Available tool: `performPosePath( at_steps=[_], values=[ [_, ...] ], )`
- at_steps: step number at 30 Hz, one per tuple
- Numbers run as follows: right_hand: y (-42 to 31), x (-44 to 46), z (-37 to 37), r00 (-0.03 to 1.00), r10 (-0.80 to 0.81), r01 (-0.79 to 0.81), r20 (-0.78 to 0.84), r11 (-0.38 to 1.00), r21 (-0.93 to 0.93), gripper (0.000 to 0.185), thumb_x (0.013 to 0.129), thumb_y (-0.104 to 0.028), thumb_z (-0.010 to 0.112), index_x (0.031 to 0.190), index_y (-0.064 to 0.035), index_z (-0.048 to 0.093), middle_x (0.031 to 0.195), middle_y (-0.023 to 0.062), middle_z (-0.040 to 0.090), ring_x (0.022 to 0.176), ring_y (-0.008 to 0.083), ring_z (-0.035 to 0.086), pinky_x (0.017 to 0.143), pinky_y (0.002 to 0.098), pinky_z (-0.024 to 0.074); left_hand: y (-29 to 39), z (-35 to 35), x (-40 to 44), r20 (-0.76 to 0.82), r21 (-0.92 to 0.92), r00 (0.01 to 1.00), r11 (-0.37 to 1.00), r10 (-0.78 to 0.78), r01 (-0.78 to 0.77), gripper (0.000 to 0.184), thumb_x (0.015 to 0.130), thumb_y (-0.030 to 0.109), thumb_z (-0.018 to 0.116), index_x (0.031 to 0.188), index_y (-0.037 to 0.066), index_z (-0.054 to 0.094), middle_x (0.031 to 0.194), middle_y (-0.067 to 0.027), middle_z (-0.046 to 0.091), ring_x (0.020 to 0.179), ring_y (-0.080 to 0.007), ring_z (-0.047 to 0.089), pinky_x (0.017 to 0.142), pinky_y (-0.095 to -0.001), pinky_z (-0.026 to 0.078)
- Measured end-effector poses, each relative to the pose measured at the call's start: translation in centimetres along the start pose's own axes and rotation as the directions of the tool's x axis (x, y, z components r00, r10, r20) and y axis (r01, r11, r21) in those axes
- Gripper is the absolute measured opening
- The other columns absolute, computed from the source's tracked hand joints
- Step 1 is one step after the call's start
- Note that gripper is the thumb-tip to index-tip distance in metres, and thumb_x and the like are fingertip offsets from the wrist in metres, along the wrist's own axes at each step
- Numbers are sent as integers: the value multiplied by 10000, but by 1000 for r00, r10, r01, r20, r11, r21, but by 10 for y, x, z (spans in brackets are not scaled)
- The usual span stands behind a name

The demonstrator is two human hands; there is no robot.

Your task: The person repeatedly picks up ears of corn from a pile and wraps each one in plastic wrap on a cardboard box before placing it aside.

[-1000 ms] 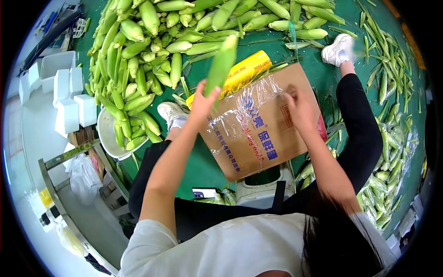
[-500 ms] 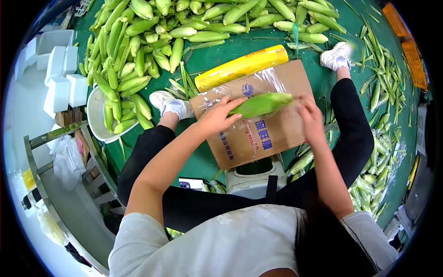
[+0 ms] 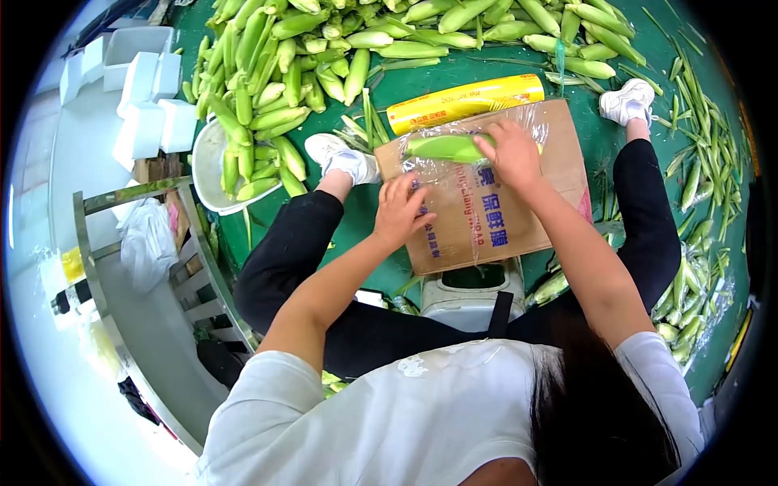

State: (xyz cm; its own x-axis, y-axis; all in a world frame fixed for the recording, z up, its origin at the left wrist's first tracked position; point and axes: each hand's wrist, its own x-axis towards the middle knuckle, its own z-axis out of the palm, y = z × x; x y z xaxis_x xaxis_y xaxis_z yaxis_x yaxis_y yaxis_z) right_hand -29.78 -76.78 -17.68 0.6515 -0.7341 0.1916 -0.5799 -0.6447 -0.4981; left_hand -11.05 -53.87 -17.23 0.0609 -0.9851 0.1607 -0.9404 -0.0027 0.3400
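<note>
A husk-covered green ear of corn (image 3: 442, 147) lies across the top of a printed cardboard box (image 3: 531, 219), on clear plastic film that shines there. My right hand (image 3: 517, 155) is over the corn's right part, thumb on the near side and fingers across it; the corn's tip shows just past the hand. Toward the box's left edge, my left hand (image 3: 399, 209) has its fingers spread and nothing in them, apart from the corn. Just behind the box lies a yellow roll of cling film (image 3: 466, 104).
Unwrapped corn (image 3: 284, 69) is heaped beyond the box, some in a white tub (image 3: 212, 174) on the left. White foam trays (image 3: 142, 130) and a metal-framed chair (image 3: 121, 312) stand farther left. Loose husks (image 3: 713, 154) and film-wrapped corn (image 3: 689, 300) lie to the right.
The corn has come down onto the film-covered box, farther left on it. My left hand has let go of it and moved toward me; my right hand has moved over it.
</note>
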Motion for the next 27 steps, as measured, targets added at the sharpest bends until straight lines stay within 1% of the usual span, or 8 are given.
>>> performPosePath(
  at_steps=[4,8,14,16,19,21,24,27],
  values=[
    [-2,-13,-1,998,-60,60,9,997,-41,379,934,-474,621,1034,-114,683,977,89,645,929,313,637,755,454,517,-7,18,15,-135,0,986,995,-94,95,214,894,168,686,1082,85,624,1201,-105,617,1185,-331,542,1039,-491,390],
    [11,-30,-10,995,-104,104,0,994,25,350,937,-468,616,1062,-151,692,977,90,638,959,310,627,788,458,499,-16,-13,12,104,-345,992,938,71,-31,69,955,93,603,1010,53,596,954,-184,669,870,-397,658,743,-444,531],
    [-1,-106,-36,959,-123,116,256,992,43,281,924,-394,644,1069,-159,697,1017,90,631,1019,298,613,857,458,476,10,-28,16,300,-533,932,846,206,-15,181,928,129,655,1096,77,610,992,-132,640,926,-353,652,773,-422,546],
    [-17,-101,-34,932,21,-22,363,1000,-2,256,907,-355,664,1062,-154,697,1074,91,641,1053,300,606,902,458,465,6,3,34,348,-463,923,886,162,19,192,906,154,689,1075,87,627,1024,-120,631,960,-345,644,799,-420,538],
    [-9,-69,-8,995,-8,24,96,986,-166,253,877,-311,685,1058,-136,690,1191,94,647,1103,300,599,938,440,464,8,20,93,376,-294,907,953,190,-78,279,850,264,761,1054,103,661,997,-101,641,973,-333,652,824,-443,524],
    [-12,-29,5,996,78,-87,-39,925,-370,244,870,-291,706,1044,-119,706,1269,108,628,1187,283,575,940,440,463,-2,5,146,588,116,802,970,106,-213,354,829,329,783,1082,111,666,994,-95,681,967,-318,673,834,-447,529],
    [0,34,10,994,70,-89,-90,968,-236,343,852,-302,727,1149,-135,679,1298,113,614,1217,295,563,974,462,451,-31,-32,241,636,73,753,985,-168,159,323,862,317,758,1095,111,669,1028,-129,728,968,-310,698,842,-427,540],
    [-23,30,-4,857,114,-170,502,983,67,469,816,-300,771,1239,-142,644,1322,108,599,1197,314,578,981,471,459,-31,-38,273,461,-245,886,954,-44,174,274,901,296,714,1115,127,678,1056,-137,738,968,-316,703,852,-428,544]
  ],
)
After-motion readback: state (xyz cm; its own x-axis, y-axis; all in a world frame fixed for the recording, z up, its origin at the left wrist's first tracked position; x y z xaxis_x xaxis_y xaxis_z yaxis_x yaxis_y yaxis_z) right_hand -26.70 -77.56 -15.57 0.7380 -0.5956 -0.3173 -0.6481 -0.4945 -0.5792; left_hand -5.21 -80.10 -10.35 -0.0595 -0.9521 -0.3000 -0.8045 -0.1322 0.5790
